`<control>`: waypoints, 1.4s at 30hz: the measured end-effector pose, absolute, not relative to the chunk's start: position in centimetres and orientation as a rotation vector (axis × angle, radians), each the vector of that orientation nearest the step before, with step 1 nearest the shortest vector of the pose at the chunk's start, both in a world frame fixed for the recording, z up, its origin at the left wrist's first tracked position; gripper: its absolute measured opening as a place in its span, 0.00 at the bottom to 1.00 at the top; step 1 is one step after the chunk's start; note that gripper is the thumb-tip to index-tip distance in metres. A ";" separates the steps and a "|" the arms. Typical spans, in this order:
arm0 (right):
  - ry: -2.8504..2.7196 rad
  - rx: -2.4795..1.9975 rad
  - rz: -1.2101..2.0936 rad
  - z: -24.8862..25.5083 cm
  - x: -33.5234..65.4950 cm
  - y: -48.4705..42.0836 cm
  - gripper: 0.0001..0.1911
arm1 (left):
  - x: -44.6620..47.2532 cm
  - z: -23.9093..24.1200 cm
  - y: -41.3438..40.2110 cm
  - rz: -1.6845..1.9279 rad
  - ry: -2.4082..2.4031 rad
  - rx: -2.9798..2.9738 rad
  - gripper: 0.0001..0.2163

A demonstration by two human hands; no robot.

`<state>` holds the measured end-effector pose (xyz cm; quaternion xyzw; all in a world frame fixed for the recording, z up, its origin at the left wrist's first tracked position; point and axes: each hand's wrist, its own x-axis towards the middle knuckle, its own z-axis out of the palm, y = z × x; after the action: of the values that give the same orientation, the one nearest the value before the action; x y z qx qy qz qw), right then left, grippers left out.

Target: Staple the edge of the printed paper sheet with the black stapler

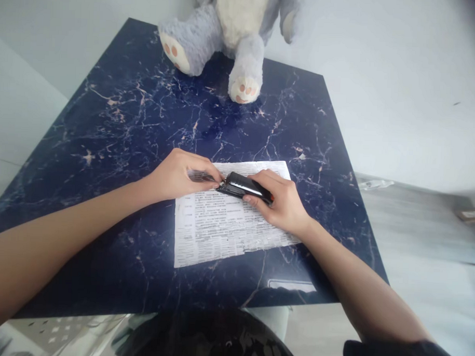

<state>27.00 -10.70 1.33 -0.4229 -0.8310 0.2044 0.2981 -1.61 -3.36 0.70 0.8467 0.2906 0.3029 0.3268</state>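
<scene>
My right hand (pixel 279 196) is wrapped round a black stapler (pixel 248 185), holding it over printed sheets of paper (pixel 212 224). The stapler points to the left, and a narrow lower part shows beneath its glossy top. At its left end, the thumb and fingers of my left hand (pixel 189 171) are pinched together. What they hold there is too small to make out. Dense rows of print cover the paper, which lies flat under both hands; its lower edge looks uneven.
The sheets rest on a dark blue marble-patterned table (pixel 145 128). At its far side sits a grey and cream plush toy (pixel 241 58), legs towards me. Pale walls stand behind and to the left. Right of the table, a light floor (pixel 422 247) shows below.
</scene>
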 end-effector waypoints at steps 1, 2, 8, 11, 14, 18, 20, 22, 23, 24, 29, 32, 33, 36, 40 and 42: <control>-2.207 -1.127 0.541 1.3 27.0 -10.7 0.12 | -1.6 0.8 -3.4 0.802 0.765 2.216 0.03; -2.207 -1.132 0.541 1.3 27.0 -10.7 0.12 | -1.6 0.9 -3.5 0.810 0.765 2.216 0.03; -2.210 -1.177 0.532 1.3 27.2 -10.6 0.13 | -1.5 1.1 -3.6 0.816 0.820 2.181 0.05; -2.210 -1.196 0.526 1.3 27.3 -10.6 0.13 | -1.7 0.9 -3.7 0.831 0.839 2.135 0.04; -2.206 -1.216 0.526 1.4 27.3 -10.6 0.14 | -1.8 0.9 -3.7 0.848 0.858 2.142 0.03; -2.209 -1.233 0.510 1.3 27.4 -10.7 0.14 | -1.8 1.0 -3.8 0.869 0.875 2.167 0.04; -2.211 -1.227 0.502 1.3 27.4 -10.7 0.14 | -1.7 1.0 -3.7 0.870 0.868 2.169 0.04; -2.212 -1.216 0.498 1.3 27.4 -10.7 0.14 | -1.7 0.9 -3.7 0.864 0.854 2.175 0.04; -2.212 -1.212 0.496 1.3 27.4 -10.7 0.14 | -1.7 0.9 -3.7 0.861 0.848 2.178 0.04; -2.212 -1.212 0.496 1.4 27.4 -10.7 0.15 | -1.7 0.8 -3.7 0.856 0.844 2.181 0.03; -2.219 -1.229 0.489 1.5 27.4 -10.8 0.14 | -1.6 0.8 -3.8 0.822 0.865 2.154 0.05; -2.225 -1.216 0.493 1.6 27.4 -10.8 0.13 | -1.6 0.9 -3.9 0.772 0.855 2.139 0.06; -2.227 -1.214 0.494 1.6 27.4 -10.8 0.13 | -1.6 1.0 -4.0 0.759 0.851 2.135 0.07; -2.235 -1.220 0.491 1.7 27.4 -10.8 0.13 | -1.6 1.0 -4.0 0.738 0.853 2.132 0.09; -2.237 -1.220 0.494 1.7 27.4 -10.8 0.13 | -1.6 0.9 -4.0 0.751 0.843 2.148 0.08; -2.239 -1.215 0.494 1.7 27.4 -10.8 0.13 | -1.6 0.8 -3.9 0.750 0.845 2.154 0.08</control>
<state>27.42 -10.82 1.73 -0.4510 -0.8308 0.1832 0.2700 -1.64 -3.91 0.84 0.8304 0.3258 0.2891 0.3475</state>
